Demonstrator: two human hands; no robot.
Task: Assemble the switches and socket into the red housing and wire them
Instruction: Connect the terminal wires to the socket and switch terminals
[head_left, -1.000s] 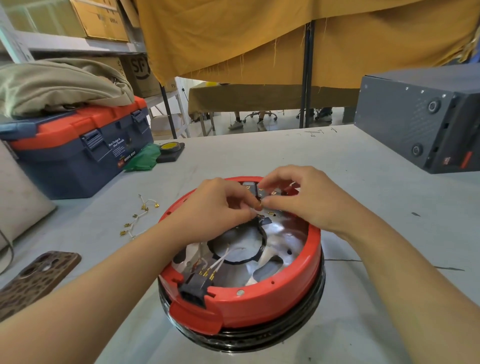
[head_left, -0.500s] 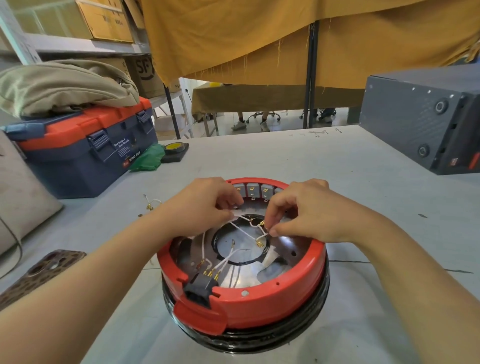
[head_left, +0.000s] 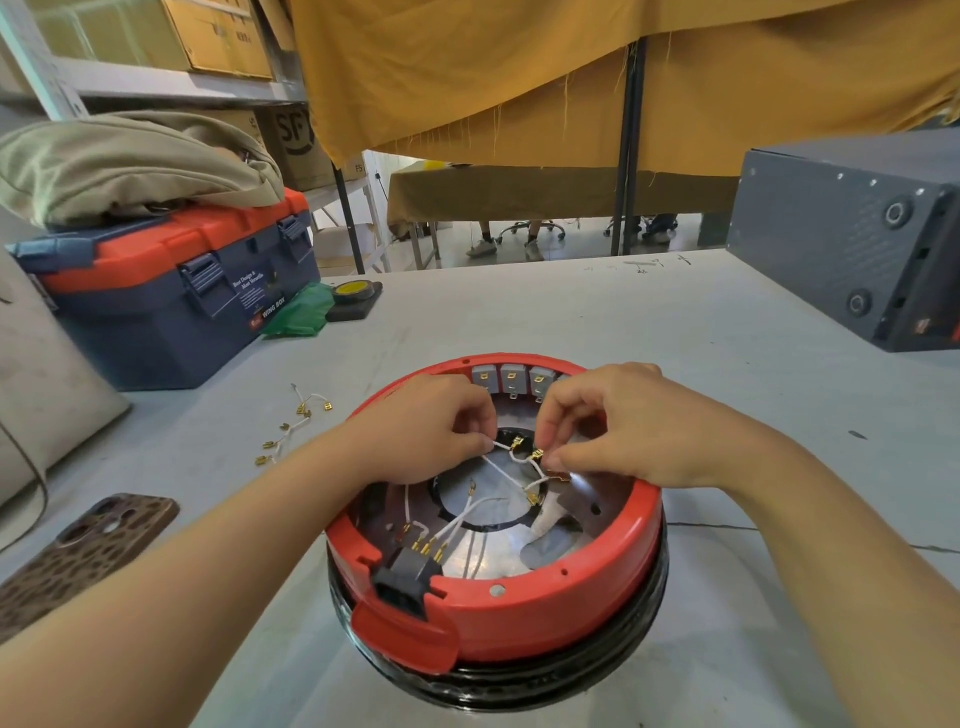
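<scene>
The round red housing (head_left: 561, 608) sits open side up on a black ring at the table's middle. Three grey switches (head_left: 511, 378) line its far wall, and a black socket (head_left: 405, 577) sits in the near wall with white wires plugged into it. Over the housing's middle, my left hand (head_left: 431, 431) pinches a white wire (head_left: 501, 470). My right hand (head_left: 613, 426) pinches a brass terminal (head_left: 537, 456) on the same bundle. Other terminals hang loose below the fingers.
Spare white wires with brass terminals (head_left: 291, 431) lie left of the housing. A patterned phone case (head_left: 78, 556) lies at the near left. A blue and red toolbox (head_left: 171, 291) stands at the far left, a dark grey box (head_left: 852, 234) at the far right.
Both hands have drawn back from the switches at the far wall toward the housing's middle, pulling the wire bundle with them. The three switches now show uncovered.
</scene>
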